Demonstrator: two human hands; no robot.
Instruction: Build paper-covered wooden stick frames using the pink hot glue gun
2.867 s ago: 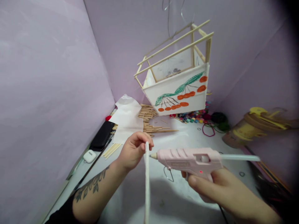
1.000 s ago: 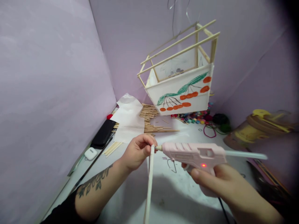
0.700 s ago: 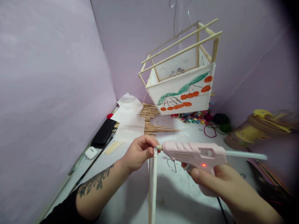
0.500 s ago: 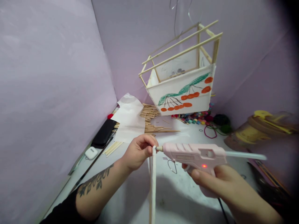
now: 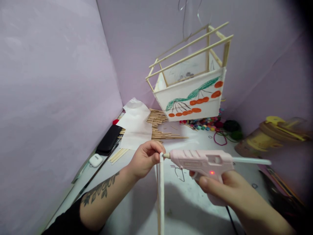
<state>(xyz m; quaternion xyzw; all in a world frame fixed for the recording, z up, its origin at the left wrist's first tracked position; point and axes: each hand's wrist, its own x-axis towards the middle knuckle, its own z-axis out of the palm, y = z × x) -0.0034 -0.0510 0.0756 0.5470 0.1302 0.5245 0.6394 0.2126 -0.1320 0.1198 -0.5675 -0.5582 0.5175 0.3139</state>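
My left hand point(image 5: 145, 160) pinches the top end of a white-edged wooden frame point(image 5: 160, 195), seen edge-on and running down out of the picture. My right hand point(image 5: 220, 186) is wrapped round the handle of a pale pink hot glue gun point(image 5: 200, 159) with a red light lit. Its nozzle tip touches or nearly touches the frame's top end, beside my left fingertips. A translucent glue stick point(image 5: 251, 161) sticks out of the gun's back. How much glue lies on the frame is too small to tell.
A stick-framed lantern point(image 5: 195, 94) with painted red berries hangs ahead. Behind my hands lie wooden sticks point(image 5: 158, 124) and white paper point(image 5: 135, 127). A black case point(image 5: 109, 140) and white earbud case point(image 5: 95, 160) lie left; a lidded cup point(image 5: 261, 137) and coloured beads point(image 5: 202, 125) are right.
My right hand and the glue gun have shifted very slightly left at the rear, with the nozzle staying at the frame's top end. My left hand holds its place.
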